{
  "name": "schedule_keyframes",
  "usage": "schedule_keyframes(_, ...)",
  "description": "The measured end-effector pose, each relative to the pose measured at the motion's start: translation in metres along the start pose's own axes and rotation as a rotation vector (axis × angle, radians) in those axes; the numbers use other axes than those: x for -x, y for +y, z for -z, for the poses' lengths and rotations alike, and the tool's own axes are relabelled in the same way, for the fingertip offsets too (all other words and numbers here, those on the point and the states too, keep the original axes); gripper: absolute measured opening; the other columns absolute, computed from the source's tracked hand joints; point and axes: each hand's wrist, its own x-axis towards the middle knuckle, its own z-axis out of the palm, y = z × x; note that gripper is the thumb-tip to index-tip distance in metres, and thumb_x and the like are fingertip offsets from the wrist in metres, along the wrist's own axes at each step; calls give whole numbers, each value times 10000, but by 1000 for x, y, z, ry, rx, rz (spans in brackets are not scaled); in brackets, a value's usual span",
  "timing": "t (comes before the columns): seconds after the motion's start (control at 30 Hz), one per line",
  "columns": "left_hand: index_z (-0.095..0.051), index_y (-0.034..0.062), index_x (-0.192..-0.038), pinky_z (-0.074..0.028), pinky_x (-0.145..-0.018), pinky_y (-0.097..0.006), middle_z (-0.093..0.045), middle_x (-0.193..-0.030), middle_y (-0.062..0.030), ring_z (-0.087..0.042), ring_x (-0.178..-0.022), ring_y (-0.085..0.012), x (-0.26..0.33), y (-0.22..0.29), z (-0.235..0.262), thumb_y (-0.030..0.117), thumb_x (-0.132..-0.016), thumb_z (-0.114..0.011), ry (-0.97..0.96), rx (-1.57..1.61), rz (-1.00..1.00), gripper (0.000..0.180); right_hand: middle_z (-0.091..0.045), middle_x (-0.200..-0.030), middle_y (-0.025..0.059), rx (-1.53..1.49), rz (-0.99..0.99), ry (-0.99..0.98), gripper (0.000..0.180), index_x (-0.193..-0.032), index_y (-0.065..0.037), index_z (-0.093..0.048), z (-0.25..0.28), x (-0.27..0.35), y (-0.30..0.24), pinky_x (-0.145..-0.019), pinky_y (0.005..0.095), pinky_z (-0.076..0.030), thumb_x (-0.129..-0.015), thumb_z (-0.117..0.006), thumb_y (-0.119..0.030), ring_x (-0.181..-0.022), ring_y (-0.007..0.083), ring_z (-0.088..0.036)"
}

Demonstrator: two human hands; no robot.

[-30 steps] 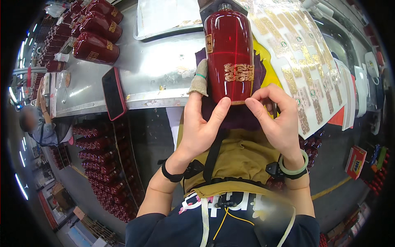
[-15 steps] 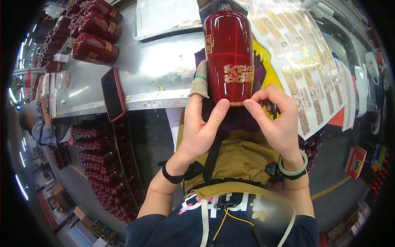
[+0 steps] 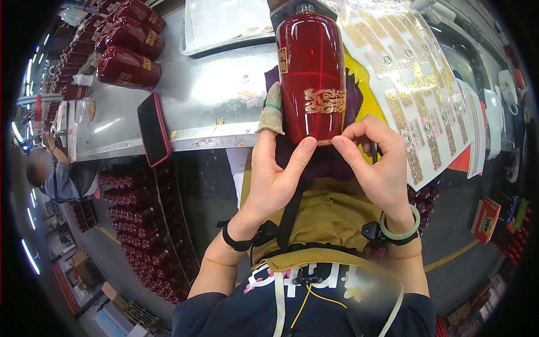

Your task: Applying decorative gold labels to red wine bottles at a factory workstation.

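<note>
Fingers of both hands pinch the base of a red bottle (image 3: pixel 312 78): the left hand (image 3: pixel 273 168) wraps its side, one finger in a cloth cot, and the right hand (image 3: pixel 377 163) nips the bottom edge. It lies neck-away on a dark cloth (image 3: pixel 314 160) at the bench (image 3: pixel 213 106) edge. Glossy glaze looks slippery, heavy and breakable; the body's flanks seem the safest hold, clear of the gold label (image 3: pixel 324 101).
</note>
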Motion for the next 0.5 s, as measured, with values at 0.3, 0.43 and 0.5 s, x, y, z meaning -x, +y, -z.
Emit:
schedule_keyframes(0.3, -209, -61, -1615, -347, -1199, -397, -366, -1612, -193, -424, -1450, -244, 0, 6, -7, 12, -1023, -581, -8, -40, -9, 703, -643, -755, 77, 17, -2, 20, 162, -832, 19, -686, -1, -1, -3, -616, 297, -460, -872, -799, -89, -654, 156, -585)
schedule_keyframes(0.43, -203, -62, -1616, -343, -1202, -396, -367, -1610, -194, -424, -1449, -244, -1, 7, -7, 21, -1024, -584, 3, -7, 6, 708, -648, -755, 94, 70, -19, -2, 185, -820, 16, -684, 3, -6, -5, -622, 317, -476, -863, -811, -112, -656, 185, -603)
schedule_keyframes(0.5, -284, -87, -1584, -399, -1157, -398, -451, -1561, -231, -509, -1394, -289, -2, 1, -7, 33, -971, -663, 97, -36, -82, 730, -647, -753, 99, 74, -32, -14, 195, -818, 16, -684, 5, -7, -4, -623, 321, -477, -862, -815, -122, -657, 194, -607)
